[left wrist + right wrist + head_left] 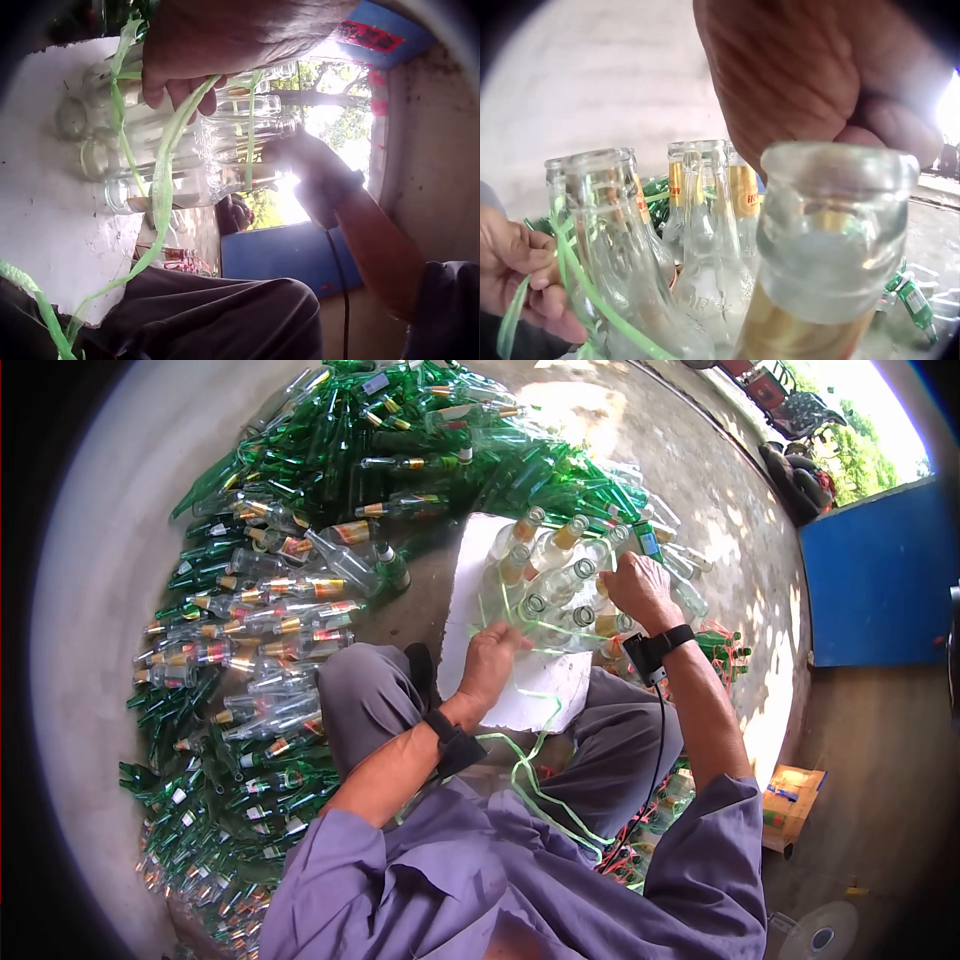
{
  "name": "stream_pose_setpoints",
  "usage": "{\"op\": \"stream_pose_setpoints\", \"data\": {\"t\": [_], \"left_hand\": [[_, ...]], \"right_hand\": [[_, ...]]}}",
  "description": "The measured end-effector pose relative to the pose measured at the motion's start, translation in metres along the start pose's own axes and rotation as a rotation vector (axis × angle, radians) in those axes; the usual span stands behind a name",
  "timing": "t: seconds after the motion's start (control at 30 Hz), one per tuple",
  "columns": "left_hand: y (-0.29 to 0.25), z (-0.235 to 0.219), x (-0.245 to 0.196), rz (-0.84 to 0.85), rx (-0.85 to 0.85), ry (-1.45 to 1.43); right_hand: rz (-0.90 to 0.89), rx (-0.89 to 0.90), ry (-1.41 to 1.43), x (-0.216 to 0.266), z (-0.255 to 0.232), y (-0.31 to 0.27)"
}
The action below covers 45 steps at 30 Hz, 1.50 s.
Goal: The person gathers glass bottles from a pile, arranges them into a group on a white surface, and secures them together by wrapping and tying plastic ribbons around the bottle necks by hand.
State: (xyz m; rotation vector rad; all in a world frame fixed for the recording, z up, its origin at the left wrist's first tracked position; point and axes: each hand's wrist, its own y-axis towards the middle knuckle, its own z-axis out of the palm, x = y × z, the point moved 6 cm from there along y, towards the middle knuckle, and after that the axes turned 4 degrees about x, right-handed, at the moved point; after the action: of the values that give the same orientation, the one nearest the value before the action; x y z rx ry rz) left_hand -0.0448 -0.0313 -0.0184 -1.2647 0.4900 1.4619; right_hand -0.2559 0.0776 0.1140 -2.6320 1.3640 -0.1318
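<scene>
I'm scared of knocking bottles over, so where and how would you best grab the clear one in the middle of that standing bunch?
Probably the neck, below the rim, coming from above: the middle bottle stands upright, its narrow neck exposed, while neighbouring bottles crowd its wider body. Green ribbon crosses the bunch, so mind that.

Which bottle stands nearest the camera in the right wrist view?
The clear gold-labelled bottle at front right, just below the right hand; its mouth appears far larger than the others'.
</scene>
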Motion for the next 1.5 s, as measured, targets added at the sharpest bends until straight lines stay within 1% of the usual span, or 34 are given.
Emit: {"op": "stream_pose_setpoints", "data": {"t": [0.07,0.13,0.37,0.43,0.53,0.87,0.97,1.0,1.07,1.13,1.23,1.27,1.33,1.37,1.4,1.47,1.5], "left_hand": [[0.001,0.000,0.002,-0.005,0.004,0.005],[-0.003,0.003,-0.007,0.021,-0.011,-0.038],[-0.004,0.000,-0.006,0.021,0.002,-0.015],[-0.003,0.002,-0.007,0.030,0.010,-0.021],[-0.004,0.001,-0.007,0.021,0.009,0.006],[-0.001,-0.002,-0.003,0.029,-0.005,0.068],[0.001,-0.001,-0.001,0.050,-0.017,0.052],[0.002,-0.001,0.003,0.047,-0.017,0.020],[0.005,-0.002,0.010,0.043,-0.018,-0.012],[0.006,-0.002,0.012,0.066,-0.011,-0.014],[0.004,-0.002,0.011,0.074,-0.015,0.011],[0.004,-0.003,0.011,0.072,-0.014,0.011],[0.004,-0.003,0.012,0.072,-0.006,0.030],[0.005,-0.003,0.012,0.072,-0.006,0.030],[0.005,-0.002,0.012,0.083,0.002,-0.002],[0.005,-0.003,0.013,0.095,0.003,-0.034],[0.006,-0.003,0.014,0.093,-0.003,-0.047]], "right_hand": [[-0.026,-0.024,-0.016,0.000,-0.003,0.000],[-0.064,-0.002,-0.058,-0.003,-0.003,0.000],[-0.111,0.001,-0.108,-0.013,-0.002,-0.004],[-0.180,-0.029,-0.131,-0.014,-0.003,-0.004],[-0.210,-0.035,-0.141,-0.017,0.002,-0.003],[-0.176,-0.029,-0.078,-0.018,0.001,-0.007],[-0.118,0.053,-0.077,-0.022,0.001,-0.002],[-0.122,0.049,-0.078,-0.019,-0.005,-0.001],[-0.138,0.083,-0.195,-0.014,-0.014,-0.002],[-0.135,0.100,-0.209,-0.005,-0.026,-0.004],[-0.340,-0.059,-0.219,0.022,-0.043,-0.010],[-0.339,-0.057,-0.218,0.029,-0.043,-0.009],[-0.300,0.195,-0.050,0.050,-0.033,-0.008],[-0.345,0.176,-0.028,0.054,-0.022,-0.005],[-0.392,0.077,0.017,0.054,-0.011,-0.001],[-0.359,0.095,0.008,0.052,0.006,0.011],[-0.362,0.096,0.009,0.056,0.002,0.010]]}}
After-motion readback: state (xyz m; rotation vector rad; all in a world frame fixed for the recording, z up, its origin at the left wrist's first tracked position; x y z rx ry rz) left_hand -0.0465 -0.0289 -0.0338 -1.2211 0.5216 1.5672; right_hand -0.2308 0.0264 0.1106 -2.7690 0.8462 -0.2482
